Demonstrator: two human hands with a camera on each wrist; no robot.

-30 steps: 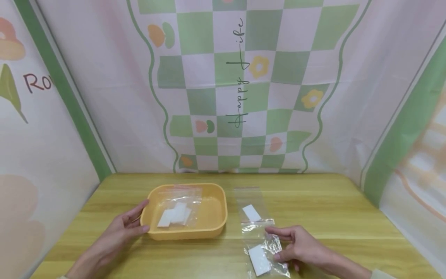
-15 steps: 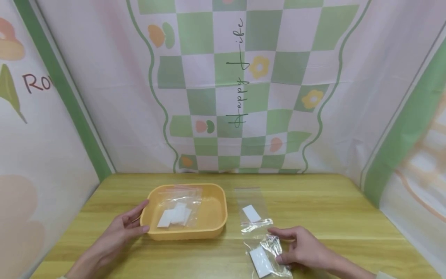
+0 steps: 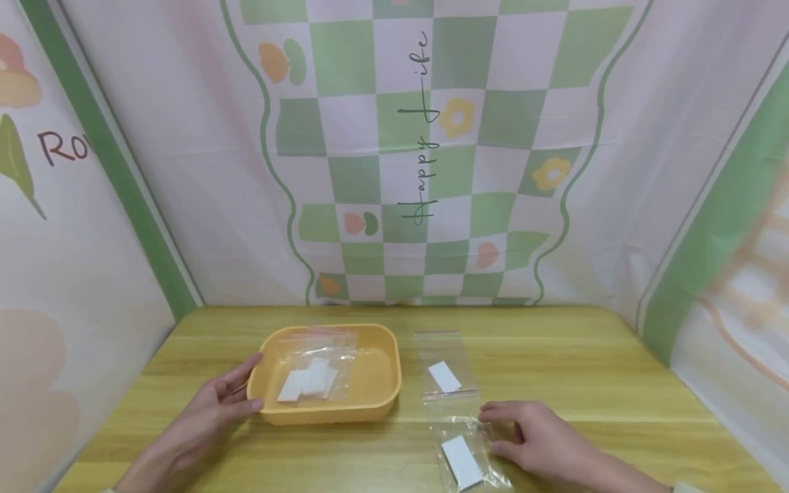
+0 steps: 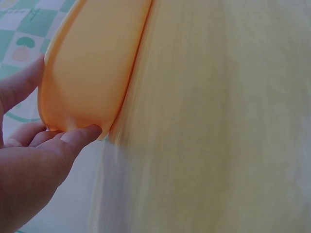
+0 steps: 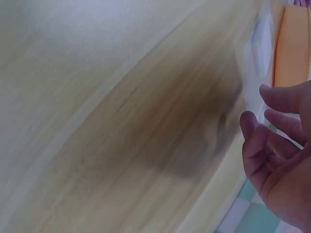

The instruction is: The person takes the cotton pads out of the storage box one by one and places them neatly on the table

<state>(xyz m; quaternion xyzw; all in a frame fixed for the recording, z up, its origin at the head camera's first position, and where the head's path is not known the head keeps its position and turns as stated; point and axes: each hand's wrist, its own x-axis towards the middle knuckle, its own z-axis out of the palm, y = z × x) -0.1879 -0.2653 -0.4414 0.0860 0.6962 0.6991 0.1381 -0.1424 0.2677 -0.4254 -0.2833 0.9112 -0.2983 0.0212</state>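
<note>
A yellow-orange plastic tray [image 3: 370, 376] sits left of centre in the head view. My left hand [image 3: 203, 414] grips its left end, thumb and fingers spread round the corners; the left wrist view shows them against the tray wall [image 4: 92, 63]. To the tray's right lies a clear zip bag [image 3: 446, 418] with a white rectangular piece [image 3: 462, 463] inside. Beside this bag's right edge is my right hand [image 3: 539, 438], its fingers loosely bent and apart, pinching nothing. Whether a fingertip still touches the film is hard to tell.
Another zip bag [image 3: 440, 346] with a white piece [image 3: 444, 376] lies just behind the near one, their edges meeting. Several similar bags [image 3: 314, 376] overlap in the tray's left half. Patterned cloth [image 3: 409, 171] hangs behind the wooden table [image 3: 542, 356].
My right hand has let go of the near bag's right side and shifted slightly right. The bag film now lies flatter. My left hand and the tray stay put.
</note>
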